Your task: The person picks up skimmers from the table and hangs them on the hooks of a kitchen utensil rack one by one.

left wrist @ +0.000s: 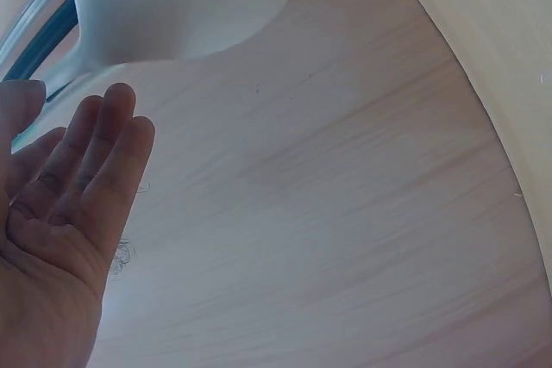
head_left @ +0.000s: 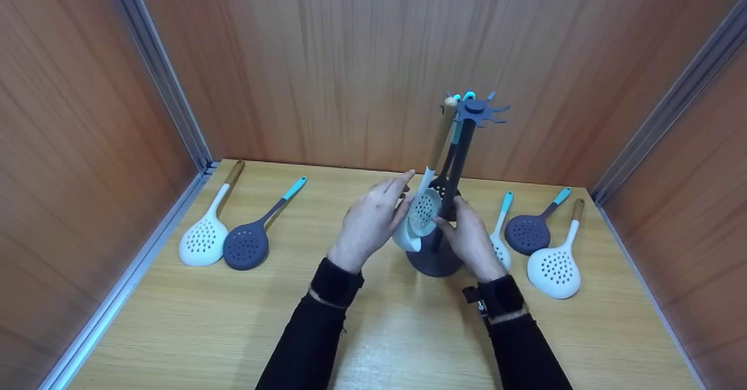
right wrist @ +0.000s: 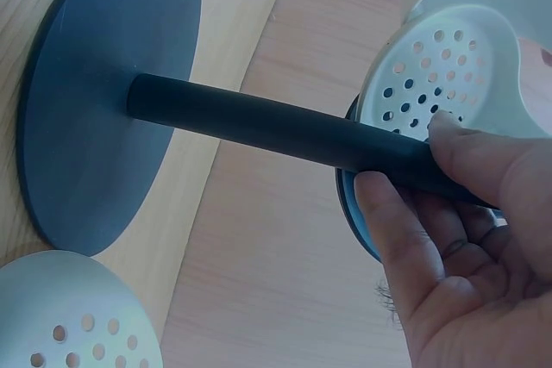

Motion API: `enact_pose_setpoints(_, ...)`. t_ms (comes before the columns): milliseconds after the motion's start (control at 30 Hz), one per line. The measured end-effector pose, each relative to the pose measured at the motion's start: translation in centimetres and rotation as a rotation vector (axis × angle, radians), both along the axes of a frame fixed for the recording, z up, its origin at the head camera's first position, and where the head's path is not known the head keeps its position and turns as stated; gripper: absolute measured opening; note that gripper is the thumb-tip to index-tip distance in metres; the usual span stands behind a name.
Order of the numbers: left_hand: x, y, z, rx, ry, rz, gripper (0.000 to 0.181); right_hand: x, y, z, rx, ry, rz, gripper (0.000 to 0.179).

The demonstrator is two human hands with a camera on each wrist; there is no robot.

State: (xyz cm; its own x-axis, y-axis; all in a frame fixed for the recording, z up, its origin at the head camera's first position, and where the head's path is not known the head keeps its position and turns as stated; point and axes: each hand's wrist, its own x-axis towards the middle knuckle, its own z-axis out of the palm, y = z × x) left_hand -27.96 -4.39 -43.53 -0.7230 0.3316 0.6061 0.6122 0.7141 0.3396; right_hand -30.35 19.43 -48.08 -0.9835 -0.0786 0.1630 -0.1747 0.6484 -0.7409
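Note:
A dark utensil stand (head_left: 435,263) with a round base and a hooked top stands right of the table's middle. My right hand (head_left: 470,238) grips its pole (right wrist: 285,131) between thumb and fingers. A white ladle (head_left: 407,239) with a wooden handle hangs on the stand's left side. Beside it hangs a white slotted spoon (head_left: 425,210), with a dark slotted utensil (head_left: 439,185) behind. My left hand (head_left: 370,220) is next to the ladle, fingers extended. In the left wrist view its fingers (left wrist: 116,144) are loosely straight below the ladle's bowl (left wrist: 185,6), with nothing held.
On the left lie a white skimmer (head_left: 203,241) with a wooden handle and a dark skimmer (head_left: 246,245). Right of the stand lie a white slotted spoon (head_left: 500,251), a dark skimmer (head_left: 528,234) and a white skimmer (head_left: 554,271). Wooden panels (head_left: 350,57) enclose the table.

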Motion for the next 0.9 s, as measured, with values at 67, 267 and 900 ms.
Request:
enact_pose_setpoints(67,-0.1,-0.3,0.0,0.007,0.001,0.013,0.048,0.0,0.0,0.0,-0.007,-0.009,-0.005,0.04)
enact_pose_setpoints(267,-0.5,-1.4,0.1,0.033,-0.031,0.058,0.046,0.1,-0.2,0.0,-0.024,-0.021,-0.015,0.032)
enact_pose_setpoints(900,-2.5,-6.5,-0.7,0.124,-0.178,0.29,0.055,0.0,-0.1,0.0,0.023,-0.015,-0.016,0.027)
